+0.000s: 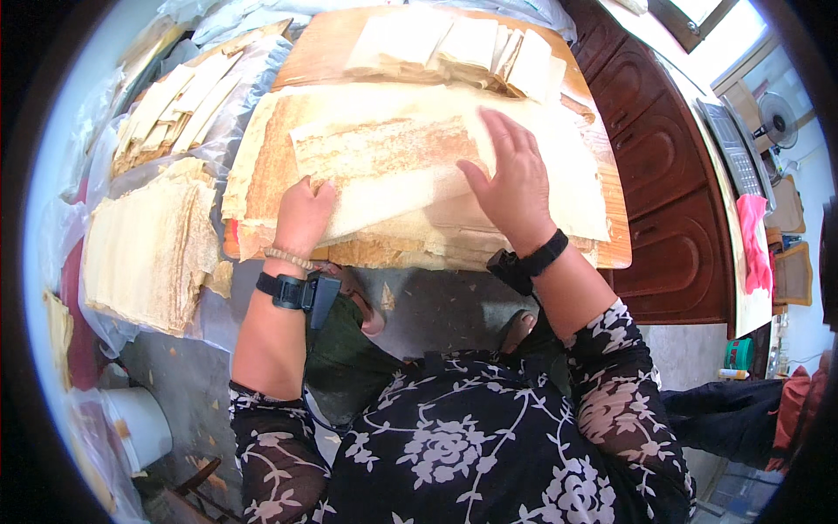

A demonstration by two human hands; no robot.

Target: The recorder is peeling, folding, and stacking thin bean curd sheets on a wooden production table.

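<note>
A thin cream sheet (384, 153), looking like dried tofu skin with a rough brown band, lies folded into a long strip on a wide stack of similar sheets (567, 188). My left hand (304, 214) is closed on the strip's near left edge, thumb and fingers pinched together. At the strip's right end, my right hand (515, 188) is open, its fingers together and the thumb spread away. Whether its palm touches the sheet I cannot tell. Both wrists wear black straps.
Folded sheets (463, 48) lie along the far side of the wooden table (305, 61). To the left, on plastic, are a stack of sheets (144, 249) and folded strips (179, 109). Dark wooden cabinets (668, 166) stand right. A white bucket (140, 428) is lower left. Another person's dark-clothed leg (724, 424) shows lower right.
</note>
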